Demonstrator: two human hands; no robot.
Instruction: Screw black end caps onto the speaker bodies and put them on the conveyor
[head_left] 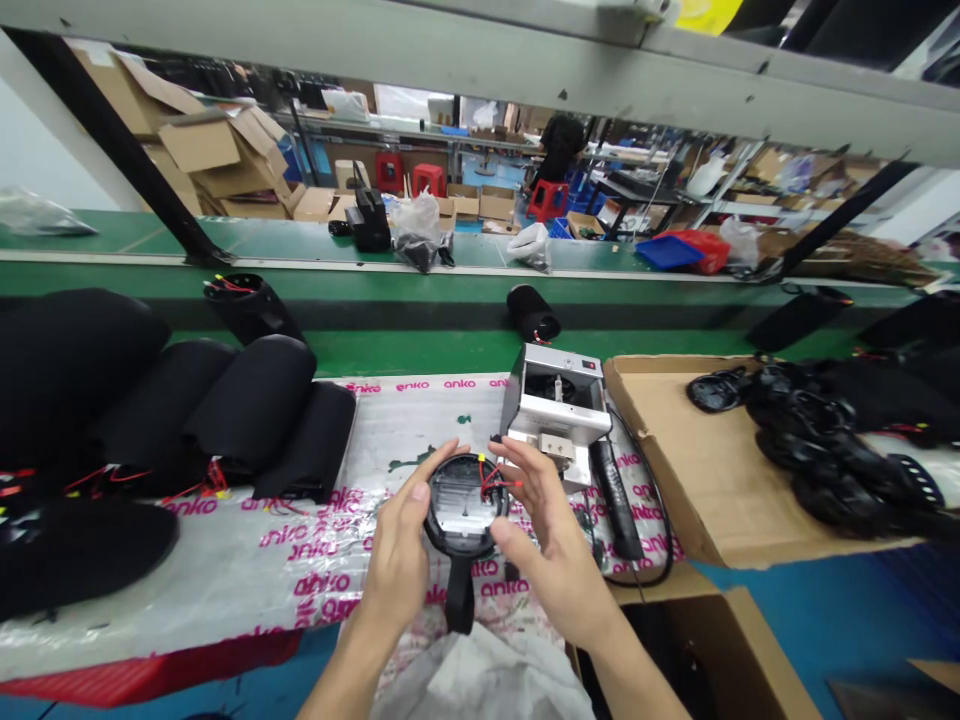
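Below the middle of the view is a black round housing [459, 515] with a ribbed inside, seen from its open end. Red wires [491, 482] and a small yellow connector stick up at its far right edge, and a black strap [460, 597] hangs towards me. Against its left side my left hand [403, 545] is closed around the rim, its fingers reaching along the far edge. My right hand [546, 540] is at the other side with fingers spread beside the wires, the thumb at the rim. Just behind is a grey metal machine [559, 410] with a red switch.
Several black fabric-covered cylinders [251, 400] with wires lie at left on printed plastic sheeting [300, 560]. A black-handled tool [616, 500] with a cable lies right of the machine. A cardboard tray [675, 480] holds black plastic parts [817, 450]. An open carton [757, 650] stands below.
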